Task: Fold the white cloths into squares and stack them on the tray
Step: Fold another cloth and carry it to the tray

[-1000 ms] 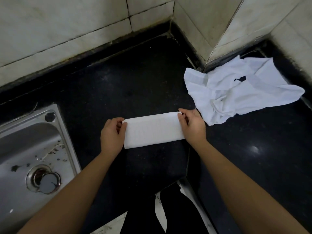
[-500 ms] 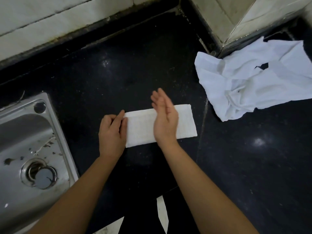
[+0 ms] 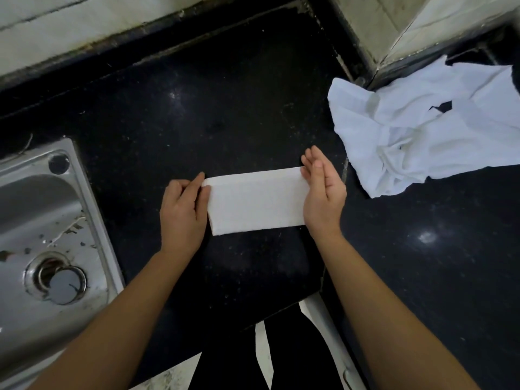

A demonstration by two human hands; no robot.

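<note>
Left hand (image 3: pixel 183 212) pinches the left end of the cloth (image 3: pixel 256 201), finger and thumb curled at its far corner, so the layers cannot slide apart. My right hand (image 3: pixel 323 198) is open, fingers straight and together, its edge set against the cloth's right end (a flat hand squares an edge better than a pinch would). The cloth lies flat on the counter (image 3: pixel 239 108) between the two hands, folded long and narrow, so I judge it needs one more fold, end over end, to make a square. Holding both ends lets me line them up for that. Beyond my right hand, apart from the cloth, the pile (image 3: pixel 422 130) of unfolded cloths sits crumpled by the wall (image 3: pixel 365 23) corner, within reach for the next one. To my left the sink (image 3: pixel 33 220) is sunk in the counter, well off the cloth; working here spares it the grime there. No tray shows.
</note>
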